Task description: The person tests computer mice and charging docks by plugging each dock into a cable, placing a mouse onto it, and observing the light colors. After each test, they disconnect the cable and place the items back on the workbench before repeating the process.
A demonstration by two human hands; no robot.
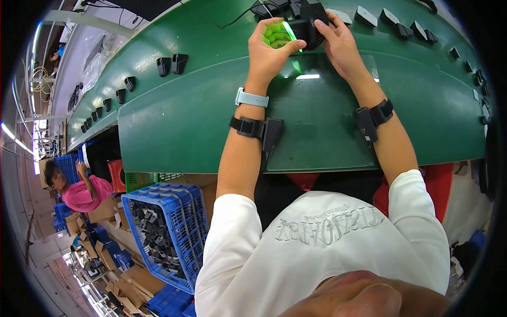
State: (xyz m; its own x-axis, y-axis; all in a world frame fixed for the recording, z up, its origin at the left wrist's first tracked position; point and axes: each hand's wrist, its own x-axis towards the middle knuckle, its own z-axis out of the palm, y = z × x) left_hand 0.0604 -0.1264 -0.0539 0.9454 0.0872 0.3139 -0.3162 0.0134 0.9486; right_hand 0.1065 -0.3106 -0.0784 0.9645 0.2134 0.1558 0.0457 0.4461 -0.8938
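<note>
At the far middle of the green table, a small black device point(312, 21) with a bright green lit face point(289, 33) is held up between both hands. My left hand point(265, 55) curls around the lit side, its thumb at the lower edge and its fingers tinted green by the glow. On the opposite side, my right hand point(341, 48) grips the black body, thumb in front and the other fingers partly hidden behind it. Just beyond the hands, more black parts and a thin cable point(237, 22) lie close together; their exact shapes are partly covered.
Black units stand on the table's left point(179, 63), and white-faced ones point(366, 16) line its far right. A glossy dark mat point(317, 127) lies before me. A blue crate point(199, 227) of black parts stands at lower left. A person in pink point(87, 193) is farther left.
</note>
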